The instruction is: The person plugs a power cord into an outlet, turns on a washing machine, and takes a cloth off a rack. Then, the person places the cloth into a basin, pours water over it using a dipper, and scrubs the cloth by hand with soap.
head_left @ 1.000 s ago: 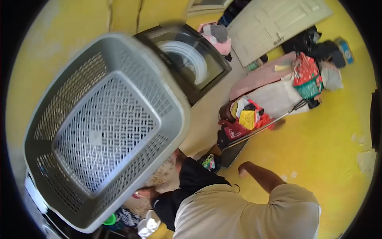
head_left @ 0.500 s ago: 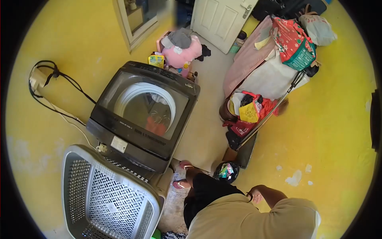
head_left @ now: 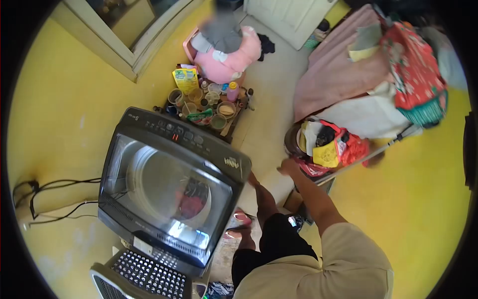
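My right arm reaches across the floor, and my right hand (head_left: pixel 288 168) hangs in the air beside a pile of bags. It is small and blurred; its fingers look bent, but whether they are closed does not show. My left hand is out of view. At left stands a dark top-loading washing machine (head_left: pixel 214 149), its transparent lid down and red lights lit on its panel. Dark and reddish laundry (head_left: pixel 191 203) shows inside the drum. Nearest my right hand are a red plastic bag (head_left: pixel 351 149) and a yellow packet (head_left: pixel 325 154).
Beyond the machine, a low stand (head_left: pixel 230 128) carries cups, bottles and a yellow pouch (head_left: pixel 185 79). Behind it lies a pink cushion (head_left: pixel 226 67). A grey laundry basket (head_left: pixel 102 274) stands at lower left. A long pole (head_left: pixel 361 162) leans at right, near a large red bag (head_left: pixel 413 67).
My right hand has moved from near my body out over the floor. The view has shifted, so the machine looks larger, the stand's items show, and less of the basket is visible.
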Motion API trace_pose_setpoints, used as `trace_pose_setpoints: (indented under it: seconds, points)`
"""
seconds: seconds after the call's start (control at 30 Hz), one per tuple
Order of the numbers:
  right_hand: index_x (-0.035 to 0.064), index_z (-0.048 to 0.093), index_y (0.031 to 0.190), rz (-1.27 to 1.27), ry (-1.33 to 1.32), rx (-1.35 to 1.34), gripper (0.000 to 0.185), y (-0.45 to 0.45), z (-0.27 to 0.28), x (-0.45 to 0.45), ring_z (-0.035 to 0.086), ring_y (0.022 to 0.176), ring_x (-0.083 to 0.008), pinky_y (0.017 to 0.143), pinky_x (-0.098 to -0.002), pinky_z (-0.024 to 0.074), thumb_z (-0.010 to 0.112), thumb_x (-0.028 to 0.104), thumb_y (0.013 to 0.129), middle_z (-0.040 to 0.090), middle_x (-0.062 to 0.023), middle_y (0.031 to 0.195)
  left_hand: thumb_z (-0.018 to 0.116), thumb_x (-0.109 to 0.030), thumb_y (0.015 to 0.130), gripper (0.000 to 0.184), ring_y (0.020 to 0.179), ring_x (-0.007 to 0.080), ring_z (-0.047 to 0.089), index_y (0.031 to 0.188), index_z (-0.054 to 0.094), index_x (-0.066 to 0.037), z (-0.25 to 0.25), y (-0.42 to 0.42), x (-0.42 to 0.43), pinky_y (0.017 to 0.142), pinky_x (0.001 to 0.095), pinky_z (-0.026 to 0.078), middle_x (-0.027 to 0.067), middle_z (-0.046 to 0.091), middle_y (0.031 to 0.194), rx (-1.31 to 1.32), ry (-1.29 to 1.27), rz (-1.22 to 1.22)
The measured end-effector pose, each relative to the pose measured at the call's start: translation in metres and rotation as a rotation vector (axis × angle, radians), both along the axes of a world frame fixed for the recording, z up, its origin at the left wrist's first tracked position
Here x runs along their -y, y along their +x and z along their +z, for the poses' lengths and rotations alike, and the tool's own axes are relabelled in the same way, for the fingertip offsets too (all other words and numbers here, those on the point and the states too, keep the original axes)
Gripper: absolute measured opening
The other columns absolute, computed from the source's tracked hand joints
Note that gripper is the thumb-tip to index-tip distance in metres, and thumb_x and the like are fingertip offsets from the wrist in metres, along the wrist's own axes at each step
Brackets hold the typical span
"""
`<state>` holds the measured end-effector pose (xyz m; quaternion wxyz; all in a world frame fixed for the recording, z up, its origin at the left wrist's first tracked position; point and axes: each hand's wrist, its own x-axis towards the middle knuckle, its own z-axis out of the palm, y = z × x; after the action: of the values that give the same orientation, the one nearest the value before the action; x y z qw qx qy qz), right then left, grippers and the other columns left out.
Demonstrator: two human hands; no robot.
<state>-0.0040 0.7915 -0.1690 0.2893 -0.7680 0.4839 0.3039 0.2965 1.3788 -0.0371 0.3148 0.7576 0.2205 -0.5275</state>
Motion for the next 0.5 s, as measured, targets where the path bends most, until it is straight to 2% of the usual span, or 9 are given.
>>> trace_pose_setpoints:
  seconds: [0.17, 0.27, 0.33, 0.37, 0.5]
  points:
    - [-0.0034, 0.073, 0.098, 0.049, -0.11, 0.109, 0.042, 0.164, -0.049, 0.145, 0.069, 0.094, -0.038, 0.079, -0.0457, 0.0553, 0.058, 0.035, 0.088, 0.073, -0.0192, 0.101, 0.044, -0.043, 0.101, 0.035, 0.092, 0.0232, 0.06, 0.114, 0.061, -0.015, 0.019, -0.027, 0.04, 0.082, 0.0439, 0.044, 0.0076, 0.065, 0.105, -0.083, 0.17, 0.126]
    - [-0.0017, 0.072, 0.103, 0.067, -0.066, 0.194, 0.045, 0.232, -0.094, 0.197, 0.066, 0.1, -0.0394, 0.081, -0.0453, 0.0535, 0.057, 0.038, 0.089, 0.072, -0.0196, 0.106, 0.044, -0.043, 0.101, 0.035, 0.092, 0.0229, 0.06, 0.113, 0.06, -0.014, 0.029, -0.044, 0.057, 0.082, 0.0431, 0.044, 0.0079, 0.065, 0.105, -0.122, 0.237, 0.187]
    - [0.0002, 0.072, 0.108, -0.082, -0.005, 0.178, 0.044, 0.264, -0.12, 0.21, 0.066, 0.103, -0.0378, 0.083, -0.0454, 0.053, 0.057, 0.036, 0.088, 0.071, -0.0189, 0.109, 0.044, -0.043, 0.101, 0.035, 0.091, 0.0228, 0.059, 0.113, 0.06, -0.014, 0.036, -0.051, 0.066, 0.081, 0.0425, 0.044, 0.0081, 0.065, 0.105, -0.142, 0.273, 0.213]
    - [0.0002, 0.072, 0.108, -0.075, 0.012, 0.174, 0.044, 0.275, -0.133, 0.211, 0.066, 0.103, -0.0378, 0.083, -0.0454, 0.053, 0.057, 0.036, 0.088, 0.071, -0.0189, 0.109, 0.044, -0.043, 0.101, 0.035, 0.091, 0.0227, 0.059, 0.113, 0.06, -0.014, 0.039, -0.055, 0.069, 0.081, 0.0422, 0.044, 0.0081, 0.064, 0.104, -0.149, 0.291, 0.226]
    - [0.003, 0.071, 0.111, -0.207, -0.064, 0.135, 0.042, 0.306, -0.177, 0.202, 0.066, 0.104, -0.0365, 0.083, -0.0459, 0.0525, 0.056, 0.034, 0.088, 0.071, -0.0173, 0.113, 0.044, -0.043, 0.101, 0.036, 0.09, 0.0224, 0.059, 0.113, 0.06, -0.013, 0.051, -0.069, 0.075, 0.081, 0.0411, 0.044, 0.0085, 0.064, 0.104, -0.174, 0.331, 0.272]
